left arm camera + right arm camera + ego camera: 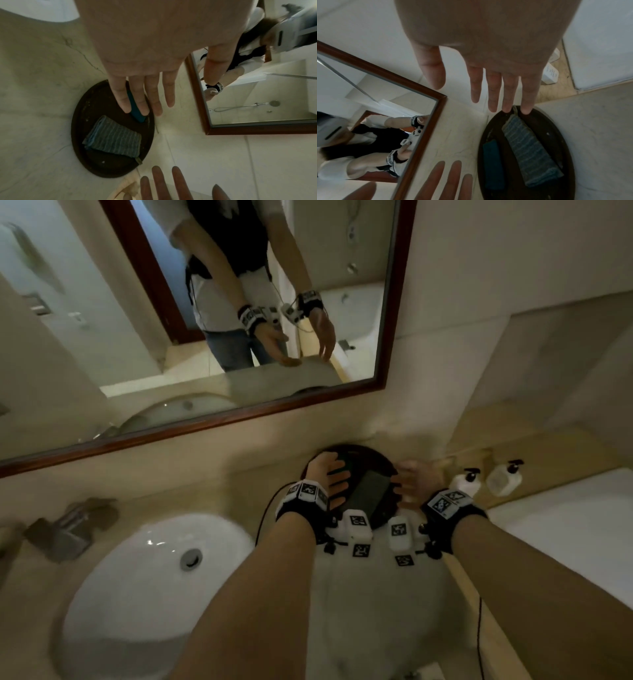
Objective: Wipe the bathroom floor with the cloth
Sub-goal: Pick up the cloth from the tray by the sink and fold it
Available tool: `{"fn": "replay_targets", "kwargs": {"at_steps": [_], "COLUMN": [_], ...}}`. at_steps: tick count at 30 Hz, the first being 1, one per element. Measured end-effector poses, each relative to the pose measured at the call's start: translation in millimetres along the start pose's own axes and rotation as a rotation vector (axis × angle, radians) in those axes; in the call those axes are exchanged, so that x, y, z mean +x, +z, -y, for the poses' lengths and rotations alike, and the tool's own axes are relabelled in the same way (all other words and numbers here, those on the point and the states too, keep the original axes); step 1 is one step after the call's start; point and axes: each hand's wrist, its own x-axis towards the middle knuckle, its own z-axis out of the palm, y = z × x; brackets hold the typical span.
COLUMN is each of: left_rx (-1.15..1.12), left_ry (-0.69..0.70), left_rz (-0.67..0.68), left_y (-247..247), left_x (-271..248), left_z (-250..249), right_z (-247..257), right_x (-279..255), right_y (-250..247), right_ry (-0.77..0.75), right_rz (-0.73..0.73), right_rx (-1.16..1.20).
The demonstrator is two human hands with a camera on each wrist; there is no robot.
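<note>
- Your left hand point(137, 60) reaches over the dark round tray point(80, 119), fingers straight and spread, holding nothing.
- Your right hand point(488, 54) is likewise flat and empty, fingertips at the tray's rim.
- The folded striped blue cloth point(113, 139) lies in the tray on the countertop point(34, 121), beside a teal object point(136, 109).

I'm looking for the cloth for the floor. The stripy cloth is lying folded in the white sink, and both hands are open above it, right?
Not quite. The stripy cloth lies folded on the dark round tray beside the white sink, as the left wrist view shows. Both the left hand and right hand are open above it.
</note>
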Motion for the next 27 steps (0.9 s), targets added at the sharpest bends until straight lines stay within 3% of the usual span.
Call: {"fn": "replay_targets", "kwargs": {"at_steps": [6,8,17,22,27], "left_rx": [0.089,0.270,1.123,1.258,1.130], "left_ry": [-0.046,-0.038,0.081,0.108,0.045], "left_rz": [-0.196,-0.238,-0.219,-0.210,-0.226], "left_y": [4,6,12,8,9], "left_x": [58,76,139,151,154], "left_z": [11,21,80,90,86], "right_z": [-4,-9,-34,-34,-37], "right_x": [62,82,179,162,167], "right_y": [7,9,-2,11,12], "right_ry": [0.100,0.137,-0.134,-0.198,-0.238], "right_rz": [-0.043,-0.050,-0.040,-0.067,-0.038], "right_rx": [-0.056,-0.139,-0.742,-1.077,-1.204]}}
